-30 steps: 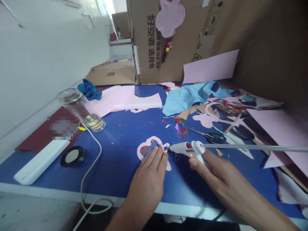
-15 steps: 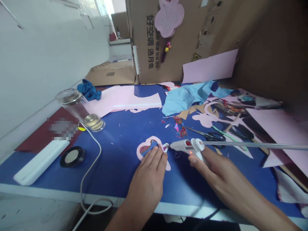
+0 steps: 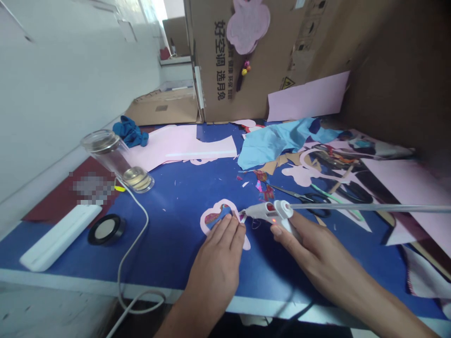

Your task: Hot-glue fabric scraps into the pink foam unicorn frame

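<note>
My left hand (image 3: 220, 256) lies with its fingers stretched flat on a pink cloud-shaped paper cutout (image 3: 203, 220), pressing it against the blue table. A patterned red-and-blue scrap (image 3: 213, 218) shows inside the cutout's outline; part of both is hidden under my fingers. My right hand (image 3: 305, 241) is wrapped around the handle of a white hot glue gun (image 3: 269, 212), whose small light glows orange. Its nozzle points left, at the cutout's right edge beside my left fingertips. From the back of the gun a long clear glue stick (image 3: 369, 207) sticks out to the right.
Scissors (image 3: 306, 198), a light blue cloth (image 3: 275, 143) and pink paper scraps (image 3: 298, 175) lie beyond the glue gun. At left are a glass bottle (image 3: 118, 162), a black tape roll (image 3: 106, 229), a white power strip (image 3: 59, 239) and its cord (image 3: 130, 251). A cardboard box (image 3: 207, 94) stands behind.
My right hand has moved the glue gun slightly left, bringing its nozzle up to the cutout's right edge. My left hand and the cutout have stayed put.
</note>
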A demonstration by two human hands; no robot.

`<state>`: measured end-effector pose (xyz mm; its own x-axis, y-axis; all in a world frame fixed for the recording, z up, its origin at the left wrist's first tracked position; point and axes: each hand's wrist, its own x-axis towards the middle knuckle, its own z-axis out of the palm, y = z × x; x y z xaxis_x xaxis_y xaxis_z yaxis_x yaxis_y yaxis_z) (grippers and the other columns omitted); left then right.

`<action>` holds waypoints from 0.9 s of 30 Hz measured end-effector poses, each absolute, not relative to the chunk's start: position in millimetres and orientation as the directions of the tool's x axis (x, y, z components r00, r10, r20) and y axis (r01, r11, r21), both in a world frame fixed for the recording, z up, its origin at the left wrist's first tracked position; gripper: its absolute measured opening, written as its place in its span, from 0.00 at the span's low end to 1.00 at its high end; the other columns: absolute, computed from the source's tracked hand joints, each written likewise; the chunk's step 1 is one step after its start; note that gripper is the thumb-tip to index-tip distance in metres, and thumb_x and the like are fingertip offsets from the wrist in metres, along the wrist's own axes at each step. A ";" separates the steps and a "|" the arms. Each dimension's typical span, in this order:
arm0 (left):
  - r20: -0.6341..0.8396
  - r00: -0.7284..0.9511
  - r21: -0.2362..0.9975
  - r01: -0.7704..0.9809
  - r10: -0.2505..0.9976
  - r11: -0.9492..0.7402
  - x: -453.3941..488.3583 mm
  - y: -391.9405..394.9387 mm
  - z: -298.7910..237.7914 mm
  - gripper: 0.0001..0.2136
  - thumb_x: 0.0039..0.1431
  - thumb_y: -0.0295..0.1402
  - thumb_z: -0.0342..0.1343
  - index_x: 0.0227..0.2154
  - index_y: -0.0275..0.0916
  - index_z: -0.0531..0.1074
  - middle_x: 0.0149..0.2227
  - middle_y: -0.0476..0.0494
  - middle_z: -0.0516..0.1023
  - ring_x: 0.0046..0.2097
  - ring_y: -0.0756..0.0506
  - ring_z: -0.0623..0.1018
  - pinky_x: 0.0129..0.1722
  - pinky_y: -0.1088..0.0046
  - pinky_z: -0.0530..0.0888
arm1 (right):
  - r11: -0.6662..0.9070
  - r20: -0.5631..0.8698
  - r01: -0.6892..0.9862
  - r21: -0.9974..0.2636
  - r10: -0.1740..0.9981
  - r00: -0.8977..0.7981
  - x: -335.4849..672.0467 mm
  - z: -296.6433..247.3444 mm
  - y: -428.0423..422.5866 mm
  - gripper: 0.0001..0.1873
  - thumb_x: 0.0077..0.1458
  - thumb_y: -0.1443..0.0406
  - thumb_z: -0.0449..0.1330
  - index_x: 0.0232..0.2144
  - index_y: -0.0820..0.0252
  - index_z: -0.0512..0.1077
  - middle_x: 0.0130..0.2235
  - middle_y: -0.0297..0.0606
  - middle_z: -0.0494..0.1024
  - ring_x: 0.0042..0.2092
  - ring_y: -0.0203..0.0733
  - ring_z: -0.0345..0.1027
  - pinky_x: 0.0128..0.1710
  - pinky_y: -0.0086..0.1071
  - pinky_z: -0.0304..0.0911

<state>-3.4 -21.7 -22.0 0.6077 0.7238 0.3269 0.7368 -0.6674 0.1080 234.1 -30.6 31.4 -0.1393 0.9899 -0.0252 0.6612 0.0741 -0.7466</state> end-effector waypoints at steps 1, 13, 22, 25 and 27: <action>0.326 0.608 0.112 0.735 0.724 -0.668 -3.5 -21.6 -21.5 0.27 0.66 0.16 0.45 0.65 0.28 0.70 0.68 0.30 0.74 0.70 0.32 0.72 0.65 0.48 0.77 | 0.076 -0.023 0.659 -0.748 0.990 -0.141 232.8 32.0 -30.2 0.17 0.75 0.48 0.50 0.47 0.50 0.70 0.41 0.38 0.81 0.44 0.53 0.76 0.46 0.44 0.67; 0.340 0.588 0.132 0.742 0.734 -0.657 -2.6 -22.9 -24.8 0.27 0.66 0.16 0.44 0.66 0.30 0.70 0.68 0.31 0.73 0.71 0.34 0.71 0.67 0.49 0.76 | 0.117 0.024 0.667 -0.736 0.989 -0.148 230.6 35.2 -28.7 0.17 0.75 0.49 0.49 0.46 0.51 0.71 0.38 0.39 0.82 0.44 0.54 0.78 0.45 0.44 0.70; 0.323 0.610 0.106 0.736 0.724 -0.668 -3.7 -21.8 -21.4 0.27 0.66 0.16 0.44 0.65 0.28 0.70 0.68 0.30 0.73 0.70 0.33 0.72 0.65 0.48 0.77 | 0.104 0.033 0.696 -0.710 0.993 -0.115 236.2 34.5 -30.5 0.18 0.75 0.49 0.50 0.41 0.51 0.71 0.38 0.37 0.82 0.36 0.48 0.74 0.36 0.38 0.66; 0.321 0.602 0.109 0.743 0.731 -0.660 -3.6 -21.6 -22.3 0.28 0.65 0.16 0.44 0.65 0.29 0.70 0.68 0.30 0.73 0.71 0.34 0.71 0.65 0.49 0.77 | 0.103 0.043 0.702 -0.705 0.994 -0.102 237.1 34.7 -30.8 0.18 0.75 0.49 0.51 0.41 0.51 0.71 0.37 0.37 0.82 0.36 0.49 0.74 0.35 0.38 0.66; 0.323 0.604 0.106 0.742 0.728 -0.662 -3.5 -21.5 -22.4 0.28 0.64 0.16 0.44 0.65 0.29 0.70 0.68 0.30 0.74 0.71 0.34 0.72 0.65 0.49 0.77 | 0.102 0.040 0.692 -0.714 0.994 -0.105 236.1 35.6 -30.5 0.17 0.75 0.49 0.51 0.43 0.51 0.71 0.39 0.38 0.83 0.38 0.50 0.76 0.36 0.39 0.67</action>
